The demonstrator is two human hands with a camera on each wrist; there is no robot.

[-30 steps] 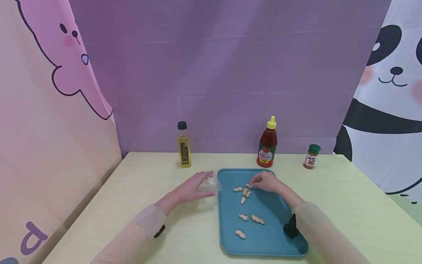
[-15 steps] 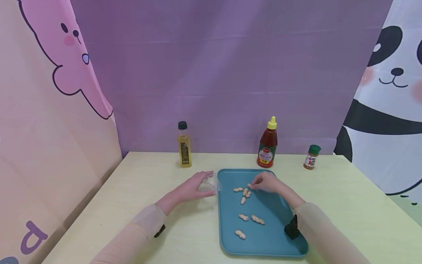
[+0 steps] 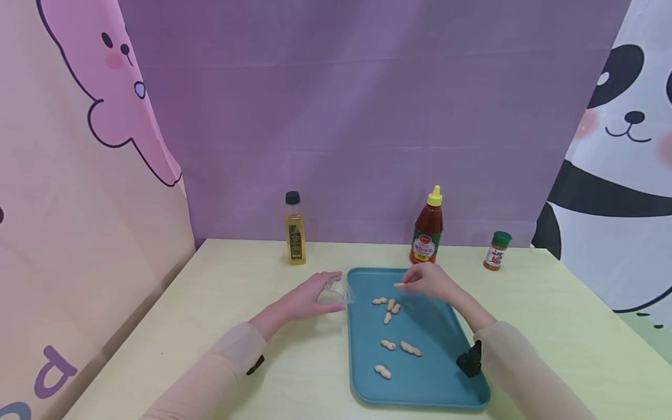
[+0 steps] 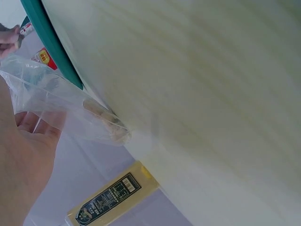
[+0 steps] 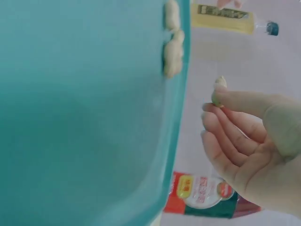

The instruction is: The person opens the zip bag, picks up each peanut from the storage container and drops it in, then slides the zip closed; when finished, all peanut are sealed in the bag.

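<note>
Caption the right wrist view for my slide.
Right hand pinching an unshelled peanut, other peanuts on a teal tray.

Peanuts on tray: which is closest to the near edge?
The lone peanut toward the near left corner of the blue tray; the others on it lie farther back.

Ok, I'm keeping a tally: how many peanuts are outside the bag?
8. On the tray: four grouped peanuts, two peanuts lower in the head view, one lowest peanut. The right hand pinches another peanut. It could hide more.

purple letter "d" (image 3: 55,371) on left wall (image 3: 110,245); bottle labels (image 3: 296,242) unclear
</note>
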